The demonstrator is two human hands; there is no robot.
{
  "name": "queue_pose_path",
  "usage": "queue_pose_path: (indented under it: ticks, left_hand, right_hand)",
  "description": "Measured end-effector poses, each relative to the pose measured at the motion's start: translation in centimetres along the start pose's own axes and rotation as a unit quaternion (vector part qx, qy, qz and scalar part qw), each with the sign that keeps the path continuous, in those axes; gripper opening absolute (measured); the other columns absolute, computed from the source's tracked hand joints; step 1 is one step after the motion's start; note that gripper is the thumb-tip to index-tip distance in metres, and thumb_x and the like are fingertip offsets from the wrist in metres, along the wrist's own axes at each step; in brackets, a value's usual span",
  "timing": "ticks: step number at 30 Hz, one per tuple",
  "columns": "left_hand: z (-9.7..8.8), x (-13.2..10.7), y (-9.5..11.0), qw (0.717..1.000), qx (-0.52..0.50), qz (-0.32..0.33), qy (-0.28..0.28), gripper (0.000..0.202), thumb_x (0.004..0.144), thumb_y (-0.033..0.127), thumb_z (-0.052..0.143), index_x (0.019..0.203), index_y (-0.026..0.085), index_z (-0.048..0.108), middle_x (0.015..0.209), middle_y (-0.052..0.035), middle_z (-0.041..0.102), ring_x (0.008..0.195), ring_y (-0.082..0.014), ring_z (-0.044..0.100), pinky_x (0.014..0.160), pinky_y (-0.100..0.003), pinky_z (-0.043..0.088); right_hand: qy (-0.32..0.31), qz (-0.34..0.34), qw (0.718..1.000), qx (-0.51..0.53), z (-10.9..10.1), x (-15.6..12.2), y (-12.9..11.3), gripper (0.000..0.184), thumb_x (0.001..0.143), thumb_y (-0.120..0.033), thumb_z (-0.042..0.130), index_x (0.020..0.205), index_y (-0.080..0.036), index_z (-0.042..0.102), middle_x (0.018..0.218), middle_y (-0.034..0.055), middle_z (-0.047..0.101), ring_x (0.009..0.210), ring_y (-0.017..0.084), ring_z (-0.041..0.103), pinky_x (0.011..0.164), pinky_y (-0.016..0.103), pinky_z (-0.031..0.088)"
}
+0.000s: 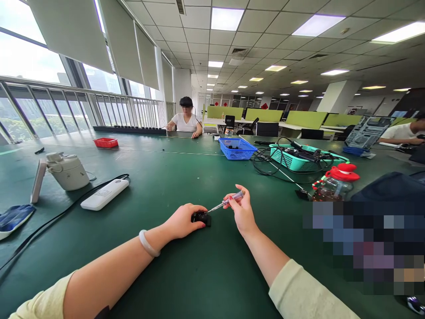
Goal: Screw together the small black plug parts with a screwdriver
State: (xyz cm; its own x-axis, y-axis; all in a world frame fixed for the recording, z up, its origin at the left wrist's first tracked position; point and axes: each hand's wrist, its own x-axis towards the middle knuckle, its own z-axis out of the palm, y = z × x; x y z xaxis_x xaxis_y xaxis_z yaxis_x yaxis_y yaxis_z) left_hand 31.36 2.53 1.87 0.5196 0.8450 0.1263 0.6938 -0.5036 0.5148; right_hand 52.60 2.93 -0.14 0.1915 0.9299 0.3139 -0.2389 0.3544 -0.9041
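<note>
My left hand (186, 220) rests on the green table (159, 266), its thumb and fingers closed around a small black block-shaped part (201, 217). Part of the block is hidden by the fingers, and what it is I cannot make out. My right hand (241, 208) grips a slim screwdriver (236, 196) by its clear, pinkish handle. The thin metal shaft slants down to the left, and its tip meets or nearly meets the top of the black part.
To the left lie a white power strip (105, 193) with a black cable and a white flask (68, 170). Further back are a red tray (106, 142), a blue basket (237, 153) and a teal basket (290, 164) with cables. A red-lidded bottle (338, 184) stands right. A person (186, 119) sits opposite.
</note>
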Motion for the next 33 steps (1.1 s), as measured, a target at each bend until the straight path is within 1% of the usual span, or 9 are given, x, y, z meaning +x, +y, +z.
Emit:
queue_pose_path:
  ticks: [4,9,14,16,19,22,27,30,33]
  left_hand:
    - [0.0,0.0,0.0,1.000,-0.003,0.001,0.004,0.039,0.075,0.033,0.068,0.113,0.026,0.069,0.102,-0.0021,0.073,0.094,-0.0220,0.065,0.088,-0.032,0.049]
    - [0.0,0.0,0.1,1.000,0.000,0.003,0.001,0.037,0.076,0.035,0.067,0.112,0.027,0.070,0.102,-0.0023,0.073,0.095,-0.0225,0.065,0.088,-0.033,0.049]
    - [0.0,-0.1,0.1,1.000,0.004,0.016,0.002,0.035,0.081,0.039,0.063,0.113,0.027,0.069,0.104,-0.0033,0.073,0.096,-0.0222,0.065,0.087,-0.033,0.049]
    - [0.1,-0.1,0.1,1.000,0.002,0.019,0.003,0.035,0.083,0.040,0.060,0.114,0.027,0.069,0.105,-0.0039,0.073,0.097,-0.0218,0.065,0.087,-0.032,0.049]
    - [0.2,-0.1,-0.2,1.000,-0.002,0.018,0.000,0.037,0.083,0.040,0.060,0.117,0.027,0.068,0.106,-0.0038,0.072,0.098,-0.0217,0.064,0.088,-0.032,0.049]
    - [0.3,0.0,-0.4,1.000,-0.004,0.017,-0.007,0.037,0.083,0.040,0.060,0.118,0.028,0.067,0.107,-0.0035,0.072,0.099,-0.0217,0.064,0.090,-0.033,0.049]
    - [0.2,0.1,-0.1,1.000,0.009,0.021,-0.012,0.038,0.084,0.042,0.060,0.119,0.027,0.067,0.107,-0.0047,0.071,0.098,-0.0219,0.063,0.091,-0.034,0.048]
    - [0.2,0.1,0.3,0.999,0.018,0.022,-0.019,0.036,0.085,0.042,0.060,0.117,0.027,0.067,0.105,-0.0048,0.071,0.097,-0.0220,0.063,0.090,-0.033,0.048]
    - [0.2,0.0,0.5,0.999,0.021,0.018,-0.021,0.035,0.085,0.041,0.060,0.117,0.026,0.067,0.104,-0.0054,0.071,0.097,-0.0223,0.063,0.090,-0.033,0.048]
  right_hand:
    - [-0.025,-0.030,0.999,-0.029,0.0,-0.2,0.0,0.046,0.081,-0.036,0.064,0.118,-0.026,0.040,0.080,-0.0041,0.065,0.061,0.014,0.060,0.072,0.038,0.052]
    - [-0.059,-0.064,0.994,-0.070,0.2,-0.7,-0.5,0.043,0.085,-0.036,0.060,0.121,-0.027,0.038,0.084,-0.0022,0.065,0.064,0.016,0.061,0.073,0.040,0.053]
    - [-0.055,-0.097,0.985,-0.134,0.3,-1.0,-1.0,0.043,0.087,-0.032,0.059,0.124,-0.027,0.039,0.085,0.0003,0.066,0.080,0.020,0.063,0.082,0.044,0.052]
    - [-0.055,-0.101,0.984,-0.134,0.3,-1.0,-1.0,0.043,0.087,-0.032,0.059,0.124,-0.027,0.038,0.084,0.0002,0.066,0.081,0.020,0.064,0.085,0.045,0.051]
    - [-0.061,-0.092,0.989,-0.095,0.3,-0.8,-0.7,0.045,0.087,-0.033,0.059,0.125,-0.027,0.036,0.083,-0.0011,0.065,0.079,0.020,0.066,0.086,0.046,0.052]
    - [-0.054,-0.076,0.994,-0.062,0.4,-0.6,-0.4,0.049,0.085,-0.034,0.062,0.125,-0.028,0.035,0.081,-0.0028,0.064,0.076,0.019,0.068,0.088,0.046,0.052]
    - [-0.034,-0.015,0.998,-0.046,0.2,-0.3,-0.4,0.057,0.081,-0.035,0.068,0.128,-0.028,0.036,0.080,-0.0045,0.066,0.074,0.018,0.068,0.090,0.042,0.051]
    - [-0.005,0.023,0.999,-0.039,0.1,-0.1,-0.3,0.062,0.076,-0.039,0.072,0.128,-0.027,0.040,0.076,-0.0053,0.067,0.071,0.017,0.067,0.086,0.039,0.051]
    - [0.005,0.050,0.998,-0.026,-0.1,0.2,-0.1,0.063,0.072,-0.042,0.074,0.125,-0.027,0.043,0.073,-0.0064,0.067,0.065,0.016,0.065,0.081,0.037,0.051]
